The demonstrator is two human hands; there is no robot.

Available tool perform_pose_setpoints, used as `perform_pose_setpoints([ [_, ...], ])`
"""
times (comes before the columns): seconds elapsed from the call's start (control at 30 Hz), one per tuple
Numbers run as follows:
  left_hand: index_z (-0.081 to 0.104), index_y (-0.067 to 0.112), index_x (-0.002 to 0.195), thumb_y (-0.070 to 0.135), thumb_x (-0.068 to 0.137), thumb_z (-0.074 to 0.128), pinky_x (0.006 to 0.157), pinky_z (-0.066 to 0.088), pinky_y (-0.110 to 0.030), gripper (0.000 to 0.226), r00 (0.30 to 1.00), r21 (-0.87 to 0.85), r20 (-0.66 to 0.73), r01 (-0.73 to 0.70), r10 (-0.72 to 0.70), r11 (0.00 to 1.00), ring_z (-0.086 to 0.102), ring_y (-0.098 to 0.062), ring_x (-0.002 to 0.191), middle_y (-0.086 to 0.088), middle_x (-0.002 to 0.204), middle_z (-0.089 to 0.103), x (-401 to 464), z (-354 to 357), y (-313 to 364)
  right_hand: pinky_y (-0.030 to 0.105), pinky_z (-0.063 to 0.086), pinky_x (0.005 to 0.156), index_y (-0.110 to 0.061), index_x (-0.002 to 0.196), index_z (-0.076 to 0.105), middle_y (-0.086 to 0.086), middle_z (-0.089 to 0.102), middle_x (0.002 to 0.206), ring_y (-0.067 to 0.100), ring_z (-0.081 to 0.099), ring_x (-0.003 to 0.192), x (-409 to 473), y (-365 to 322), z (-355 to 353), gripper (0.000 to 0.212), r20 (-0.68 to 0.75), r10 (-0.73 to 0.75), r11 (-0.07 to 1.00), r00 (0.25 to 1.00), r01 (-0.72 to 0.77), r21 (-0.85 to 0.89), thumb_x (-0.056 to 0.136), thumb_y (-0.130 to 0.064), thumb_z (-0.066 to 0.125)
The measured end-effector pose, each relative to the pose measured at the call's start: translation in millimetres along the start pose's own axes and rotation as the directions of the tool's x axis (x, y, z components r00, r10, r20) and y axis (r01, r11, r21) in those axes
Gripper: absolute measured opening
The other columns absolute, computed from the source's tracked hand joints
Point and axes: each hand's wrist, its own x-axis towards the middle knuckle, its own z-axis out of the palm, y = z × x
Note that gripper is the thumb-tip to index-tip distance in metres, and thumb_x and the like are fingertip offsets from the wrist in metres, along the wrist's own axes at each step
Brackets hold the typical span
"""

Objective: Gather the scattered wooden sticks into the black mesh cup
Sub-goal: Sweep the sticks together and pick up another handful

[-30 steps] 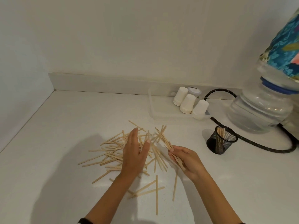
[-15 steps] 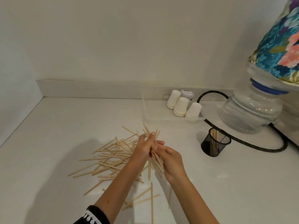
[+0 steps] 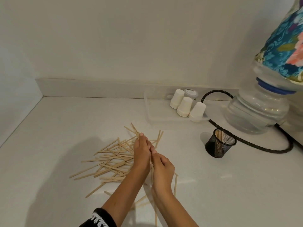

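A loose pile of thin wooden sticks (image 3: 111, 163) lies on the white counter, mostly left of my hands. My left hand (image 3: 141, 153) and my right hand (image 3: 162, 171) are pressed together over the pile's right edge, both closed on a bunch of sticks whose tips poke out above my left fingers. A few more sticks lie near my wrists. The black mesh cup (image 3: 218, 145) stands upright to the right, apart from my hands, with several sticks standing inside.
Three upturned white paper cups (image 3: 185, 106) sit in a clear tray (image 3: 155, 112) at the back. A large water bottle with a floral cover (image 3: 260, 108) stands at right, with a black cable (image 3: 265, 149) looping round the mesh cup.
My hands came together from being spread apart, and now clasp a bunch of sticks between them. The camera view shifted slightly.
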Motion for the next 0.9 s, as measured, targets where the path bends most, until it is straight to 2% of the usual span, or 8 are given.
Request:
perform_pose_setpoints([
  [0.07,0.041,0.014,0.076,0.038,0.101,0.037,0.042,0.033,-0.023,0.035,0.992,0.021,0.044,-0.118,0.117,0.993,0.034,-0.008,0.044,0.003,0.055,0.035,0.3,3.4,9.7,0.022,0.05,0.058,-0.001,0.073,0.062,0.011,0.059,0.07,0.011,0.058,0.06,-2.4,0.5,1.6,0.023,0.002,0.18,0.947,0.984,-0.174,0.268,0.092,-0.011,0.054],
  [0.13,0.041,0.015,0.075,0.035,0.101,0.038,0.041,0.028,-0.022,0.033,0.96,0.055,0.155,-0.242,0.231,0.969,0.03,-0.007,0.045,0.004,0.057,0.034,-3.1,5.2,17.5,0.024,0.046,0.057,-0.005,0.075,0.057,0.008,0.052,0.067,0.012,0.05,0.056,1.0,-0.9,2.7,0.022,0.066,0.433,0.744,0.899,-0.398,0.537,0.095,-0.009,0.048],
  [0.27,0.042,0.012,0.075,0.04,0.096,0.048,0.046,0.03,-0.024,0.036,0.873,0.152,0.341,-0.417,0.349,0.896,0.029,-0.014,0.051,-0.004,0.06,0.033,-16.0,2.4,25.1,0.026,0.044,0.062,-0.006,0.068,0.055,0.005,0.057,0.054,0.014,0.053,0.051,9.4,-3.3,4.1,0.038,0.285,0.568,0.494,0.772,-0.596,0.633,0.099,-0.016,0.035],
  [0.37,0.044,0.008,0.079,0.041,0.088,0.061,0.053,0.036,-0.039,0.038,0.865,0.244,0.335,-0.463,0.374,0.852,0.034,-0.022,0.054,-0.012,0.061,0.036,-24.4,1.2,26.0,0.028,0.045,0.075,-0.006,0.081,0.059,0.006,0.054,0.069,0.017,0.053,0.065,12.3,-11.5,8.1,0.031,0.347,0.534,0.491,0.771,-0.617,0.615,0.098,-0.012,0.033],
  [0.43,0.047,0.009,0.082,0.031,0.087,0.066,0.054,0.039,-0.044,0.03,0.868,0.233,0.311,-0.464,0.386,0.855,0.039,-0.025,0.054,-0.018,0.06,0.04,-27.3,0.7,25.4,0.028,0.047,0.067,-0.006,0.083,0.06,0.006,0.055,0.067,0.016,0.055,0.064,15.2,-17.1,8.8,0.03,0.358,0.521,0.502,0.775,-0.617,0.605,0.097,-0.01,0.034],
  [0.63,0.059,0.021,0.095,0.023,0.084,0.071,0.057,0.05,-0.034,0.016,0.895,0.258,0.292,-0.414,0.338,0.873,0.056,-0.03,0.055,-0.007,0.053,0.052,-28.8,1.7,21.9,0.023,0.039,0.06,-0.01,0.068,0.054,0.002,0.046,0.061,0.013,0.045,0.059,19.0,-22.2,2.0,0.033,0.397,0.505,0.505,0.767,-0.635,0.585,0.095,-0.012,0.036],
  [0.8,0.065,0.01,0.068,0.035,0.087,0.065,0.049,0.045,-0.021,0.031,0.926,0.348,0.287,-0.338,0.243,0.875,0.053,-0.013,0.042,-0.006,0.05,0.058,-25.2,6.8,11.8,0.021,0.044,0.052,-0.013,0.065,0.05,0.0,0.05,0.051,0.009,0.053,0.048,15.9,-25.7,2.1,0.037,0.416,0.407,0.548,0.813,-0.582,0.601,0.098,-0.025,0.039],
  [0.9,0.064,0.015,0.053,0.043,0.09,0.058,0.051,0.046,-0.016,0.047,0.958,0.369,0.202,-0.269,0.206,0.89,0.058,-0.012,0.046,-0.016,0.052,0.06,-21.5,11.1,8.4,0.031,0.052,0.074,-0.001,0.099,0.065,0.014,0.07,0.089,0.02,0.067,0.088,16.4,-27.9,-6.7,0.033,0.394,0.46,0.599,0.795,-0.606,0.523,0.101,-0.019,0.037],
])
